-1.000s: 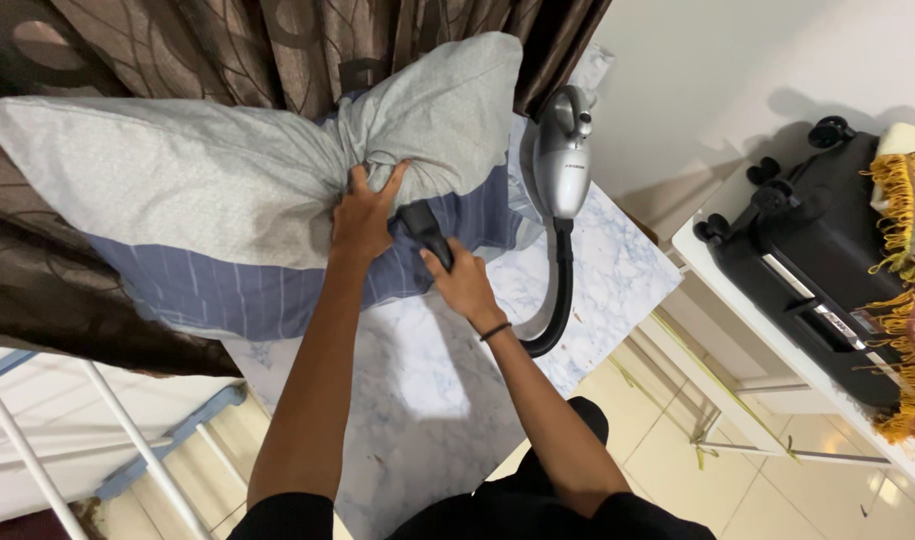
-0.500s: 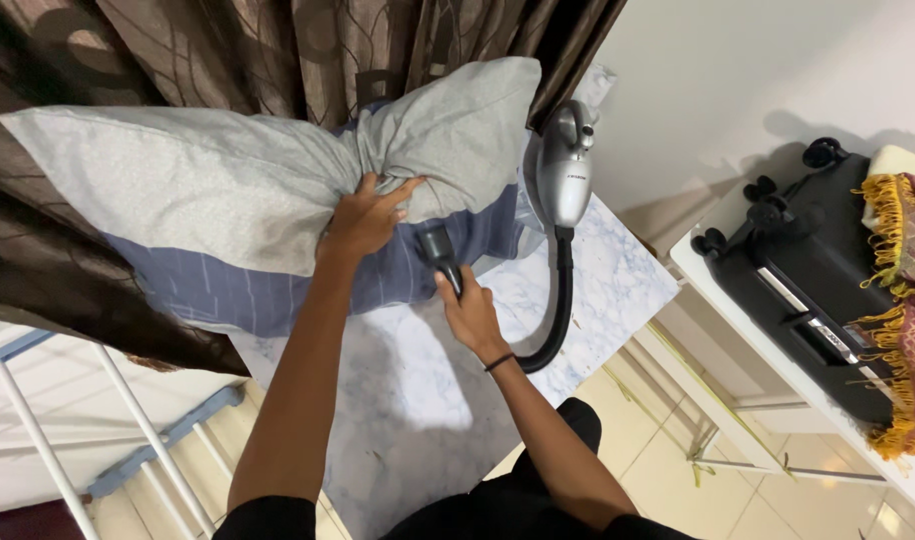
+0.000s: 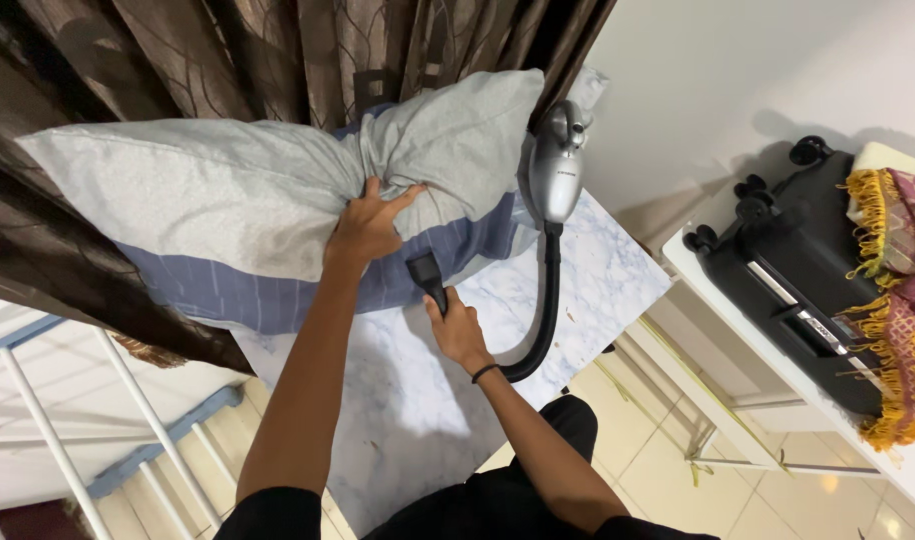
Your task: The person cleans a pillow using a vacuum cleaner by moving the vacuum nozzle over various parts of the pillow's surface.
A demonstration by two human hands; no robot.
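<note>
Fabric of a large pillow (image 3: 228,215) is gathered and clenched in the left hand (image 3: 366,225), whose fingers are dug into a bunched fold near the pillow's middle. The pillow, grey on its upper part and blue with thin pale stripes below, is stood on its long edge at the far end of a marble-patterned tabletop (image 3: 418,400) and is leaned against brown patterned curtains (image 3: 278,50) behind it. A black vacuum nozzle (image 3: 425,275) is grasped by the right hand (image 3: 458,328), the fingers being wrapped round its lower end, and its tip is pressed to the blue striped part of the pillow, just below the left hand. A dark band is worn on the right wrist. From the right hand a black hose (image 3: 546,310) is curved across the tabletop and up to a silver handheld vacuum cleaner (image 3: 556,170), which is stood upright beside the pillow's right end, touching or nearly touching it. Right of the tabletop, well apart from the pillow, a black wheeled suitcase (image 3: 788,270) is laid on a white shelf (image 3: 778,370), with a fringed red and yellow cloth (image 3: 898,300) draped beside it. Left of the tabletop, below the pillow, a white metal rack (image 3: 88,420) is seen over a tiled floor (image 3: 678,440).
</note>
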